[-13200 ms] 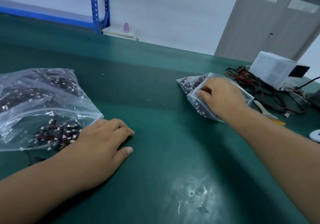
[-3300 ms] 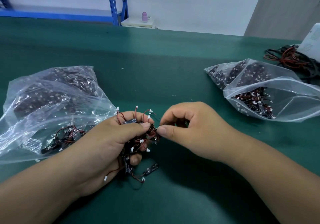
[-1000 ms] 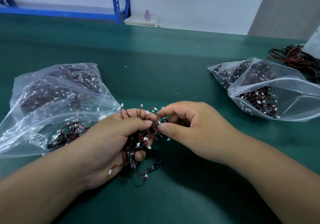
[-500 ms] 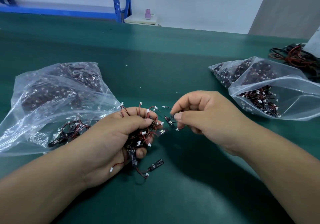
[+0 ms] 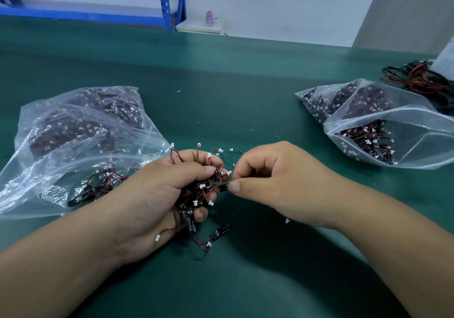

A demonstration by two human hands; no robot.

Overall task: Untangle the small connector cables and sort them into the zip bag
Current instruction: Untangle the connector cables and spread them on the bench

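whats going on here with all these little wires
A person is sorting small cables at a green table. Their left hand grips a tangled bunch of cables, and the right hand pinches one cable at the bunch's edge. An open zip bag with cables inside lies to the right; a second bag lies to the left.

the left grip (image 5: 157, 195) curls round the cable tangle (image 5: 204, 190), and its palm hides most of it. on the right grip (image 5: 277, 177), folded fingers cover all but the tip of the black piece (image 5: 223, 188) it pinches. the left bag (image 5: 73, 133) runs off the left edge and the right bag (image 5: 405, 131) off the right; cables deep inside both are a dark smear, uncountable. a white box (image 5: 446, 59) shows only a corner. the pink bottle (image 5: 209, 18) is too small to make out.
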